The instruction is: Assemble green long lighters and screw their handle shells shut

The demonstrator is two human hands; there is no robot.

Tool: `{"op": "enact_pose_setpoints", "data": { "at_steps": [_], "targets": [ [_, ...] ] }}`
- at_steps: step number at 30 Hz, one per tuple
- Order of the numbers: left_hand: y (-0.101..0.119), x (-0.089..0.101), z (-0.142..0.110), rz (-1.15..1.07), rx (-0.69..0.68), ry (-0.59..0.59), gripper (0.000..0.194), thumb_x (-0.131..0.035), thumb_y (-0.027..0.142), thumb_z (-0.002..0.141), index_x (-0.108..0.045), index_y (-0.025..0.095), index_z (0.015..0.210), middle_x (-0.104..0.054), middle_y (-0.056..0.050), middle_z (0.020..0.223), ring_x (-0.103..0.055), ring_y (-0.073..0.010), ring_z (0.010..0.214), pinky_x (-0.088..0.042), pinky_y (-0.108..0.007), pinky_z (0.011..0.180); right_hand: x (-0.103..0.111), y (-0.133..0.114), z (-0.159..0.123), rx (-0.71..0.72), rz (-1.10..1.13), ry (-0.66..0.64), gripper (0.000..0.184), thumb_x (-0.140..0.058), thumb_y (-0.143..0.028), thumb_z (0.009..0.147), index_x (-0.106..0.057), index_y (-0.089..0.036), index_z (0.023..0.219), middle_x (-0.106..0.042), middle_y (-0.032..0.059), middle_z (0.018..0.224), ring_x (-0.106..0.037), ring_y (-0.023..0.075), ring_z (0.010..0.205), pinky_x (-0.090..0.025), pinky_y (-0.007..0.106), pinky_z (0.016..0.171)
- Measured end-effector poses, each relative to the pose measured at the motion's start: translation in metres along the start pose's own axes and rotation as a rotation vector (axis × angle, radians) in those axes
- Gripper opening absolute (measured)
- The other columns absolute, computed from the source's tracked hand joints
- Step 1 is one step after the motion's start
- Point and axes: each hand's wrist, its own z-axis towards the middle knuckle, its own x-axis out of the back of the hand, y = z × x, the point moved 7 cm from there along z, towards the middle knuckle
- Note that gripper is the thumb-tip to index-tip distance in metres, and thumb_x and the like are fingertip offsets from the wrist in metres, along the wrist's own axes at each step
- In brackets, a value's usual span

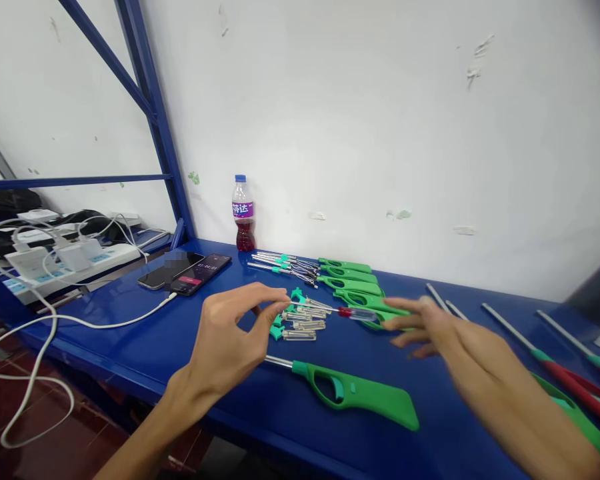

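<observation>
With thumb and forefinger, my left hand (235, 327) pinches the thin shaft of a screwdriver (359, 314) with a clear and red handle pointing right. My right hand (447, 333), slightly blurred, is just right of that handle with fingers stretched and apart; green plastic shows behind them. Below, a green long-necked lighter (360, 393) lies with its metal tube partly hidden by my left hand. Several green lighter casings (347, 273) lie in a row behind the screwdriver. Small pale clear parts (303, 327) and teal triggers (277, 330) lie near the shaft.
Metal lighter tubes with wires (285, 265) lie farther back. Red-and-green lighters (565, 373) are at the right. Two phones (200, 275), a white cable (115, 325) and a bottle (243, 213) stand or lie left, beside a blue frame (155, 127) and power strips (80, 267).
</observation>
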Motion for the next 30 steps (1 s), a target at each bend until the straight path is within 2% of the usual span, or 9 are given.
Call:
{"op": "enact_pose_setpoints", "data": {
  "at_steps": [3,6,9,13,17,25,30],
  "targets": [
    [-0.001,0.001,-0.001,0.036,-0.045,0.008,0.013,-0.07,0.012,0.096,-0.08,0.018,0.09,-0.085,-0.003,0.092,-0.082,-0.0172,0.084,-0.062,-0.024,0.082,-0.015,0.02,-0.001,-0.015,-0.218,-0.23,0.062,-0.04,-0.075,0.101,-0.083,-0.032,0.116,-0.084,0.0077,0.113,-0.077,0.0355,0.11,-0.06,0.052,0.101],
    [-0.001,-0.001,-0.002,0.044,-0.064,0.0,0.014,-0.069,0.011,0.096,-0.08,0.018,0.091,-0.085,-0.003,0.092,-0.082,-0.0175,0.087,-0.062,-0.024,0.084,-0.038,0.032,-0.007,-0.006,-0.352,-0.488,0.038,-0.066,-0.06,0.091,-0.081,-0.034,0.116,-0.081,0.0049,0.119,-0.074,0.0341,0.112,-0.057,0.046,0.102],
    [0.001,-0.004,-0.003,0.041,-0.076,-0.008,0.013,-0.068,0.012,0.097,-0.078,0.018,0.093,-0.084,-0.003,0.093,-0.081,-0.0166,0.084,-0.062,-0.024,0.081,-0.055,0.036,-0.012,-0.02,-0.397,-0.604,0.026,-0.078,-0.041,0.082,-0.077,-0.032,0.107,-0.078,0.0025,0.113,-0.073,0.0287,0.101,-0.055,0.038,0.094],
    [0.005,-0.006,-0.002,0.03,-0.059,-0.024,0.012,-0.066,0.012,0.099,-0.074,0.018,0.094,-0.083,-0.003,0.093,-0.074,-0.0133,0.071,-0.059,-0.024,0.069,-0.061,0.033,-0.015,-0.059,-0.452,-0.615,0.017,-0.077,-0.036,0.084,-0.072,-0.031,0.1,-0.075,0.0006,0.107,-0.07,0.0272,0.097,-0.05,0.038,0.087],
    [0.0,-0.01,-0.002,-0.002,0.049,-0.077,0.012,-0.063,0.015,0.102,-0.072,0.019,0.096,-0.079,-0.002,0.088,-0.072,-0.0145,0.073,-0.057,-0.026,0.068,-0.056,0.025,-0.017,-0.094,-0.541,-0.583,0.014,-0.077,-0.031,0.086,-0.069,-0.03,0.097,-0.075,-0.0006,0.101,-0.069,0.0281,0.096,-0.045,0.038,0.081],
    [-0.009,-0.01,-0.007,-0.141,0.194,-0.079,0.011,-0.059,0.017,0.104,-0.063,0.021,0.094,-0.075,0.001,0.084,-0.075,-0.0139,0.075,-0.057,-0.024,0.066,-0.056,0.014,-0.004,-0.02,-0.595,-0.438,0.023,-0.078,-0.016,0.082,-0.068,-0.03,0.097,-0.069,0.0009,0.103,-0.069,0.0253,0.091,-0.042,0.034,0.073],
    [-0.011,-0.011,-0.007,-0.221,0.247,-0.082,0.01,-0.059,0.018,0.106,-0.062,0.021,0.096,-0.075,0.001,0.085,-0.076,-0.014,0.079,-0.059,-0.022,0.066,-0.064,0.015,-0.006,-0.044,-0.57,-0.494,0.031,-0.084,-0.018,0.077,-0.071,-0.032,0.102,-0.066,0.0005,0.105,-0.069,0.0254,0.094,-0.044,0.033,0.074]
  ]
}}
